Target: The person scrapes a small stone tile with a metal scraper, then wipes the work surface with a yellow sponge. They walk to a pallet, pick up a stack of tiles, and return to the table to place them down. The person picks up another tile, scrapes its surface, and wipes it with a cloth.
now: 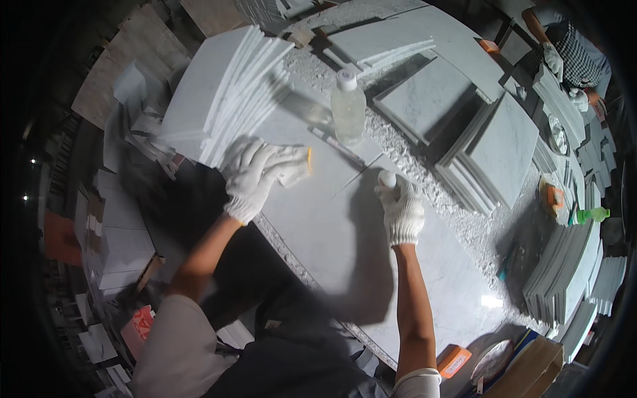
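Both of my hands wear white knit gloves above a pale grey-veined marble slab [345,225]. My left hand [252,179] is closed on a folded white glove [297,167] with a yellow edge, pressed to the slab's far left part. Over the middle, my right hand [403,215] grips a small white bottle [387,178]; only its rounded top shows between the fingers. A thin dark line runs across the slab between the hands. Beyond them a clear bottle [348,113] with a white cap stands upright, and a white marker [337,146] lies beside it.
Leaning marble tiles [212,93] stand close to my left hand. More tile stacks [491,159] rest on the rubble-strewn bench to the right. An orange block [454,361] lies by my right forearm. At the far right, a gloved co-worker [574,66] handles tiles.
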`<move>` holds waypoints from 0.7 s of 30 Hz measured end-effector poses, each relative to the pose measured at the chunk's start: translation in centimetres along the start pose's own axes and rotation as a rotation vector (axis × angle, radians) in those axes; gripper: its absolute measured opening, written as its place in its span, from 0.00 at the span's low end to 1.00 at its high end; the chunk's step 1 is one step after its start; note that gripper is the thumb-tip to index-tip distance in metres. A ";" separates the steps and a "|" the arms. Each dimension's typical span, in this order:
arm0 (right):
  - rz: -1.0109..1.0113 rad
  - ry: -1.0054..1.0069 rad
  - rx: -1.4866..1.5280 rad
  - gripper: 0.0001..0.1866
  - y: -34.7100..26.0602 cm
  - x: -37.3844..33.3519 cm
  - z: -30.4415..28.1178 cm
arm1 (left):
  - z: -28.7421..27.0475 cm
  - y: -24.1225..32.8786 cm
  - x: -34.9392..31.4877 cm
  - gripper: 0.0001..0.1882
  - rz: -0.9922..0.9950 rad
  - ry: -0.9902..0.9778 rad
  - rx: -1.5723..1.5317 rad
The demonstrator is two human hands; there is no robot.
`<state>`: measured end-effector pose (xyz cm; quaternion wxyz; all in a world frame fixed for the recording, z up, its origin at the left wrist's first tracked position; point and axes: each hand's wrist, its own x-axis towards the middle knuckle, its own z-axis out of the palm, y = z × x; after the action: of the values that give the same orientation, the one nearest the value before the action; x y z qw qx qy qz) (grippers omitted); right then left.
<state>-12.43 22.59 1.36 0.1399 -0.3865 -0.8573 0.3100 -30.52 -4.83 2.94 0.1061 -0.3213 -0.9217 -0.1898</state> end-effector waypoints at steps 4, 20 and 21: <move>-0.132 0.045 0.192 0.28 1.4 -3.5 -1.3 | 0.6 -1.6 -2.1 0.27 0.001 0.130 0.007; -0.375 -0.251 0.571 0.06 -0.1 -14.7 1.2 | 0.0 -0.9 -0.5 0.24 0.192 0.064 0.068; -0.346 -0.278 0.648 0.06 -1.4 -14.4 1.4 | -0.1 -1.3 -0.3 0.23 0.331 0.127 0.050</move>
<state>-4.36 10.45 1.21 0.1873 -0.1263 -0.7783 0.5859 -31.09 -5.96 2.55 0.2017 -0.4531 -0.8522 -0.1666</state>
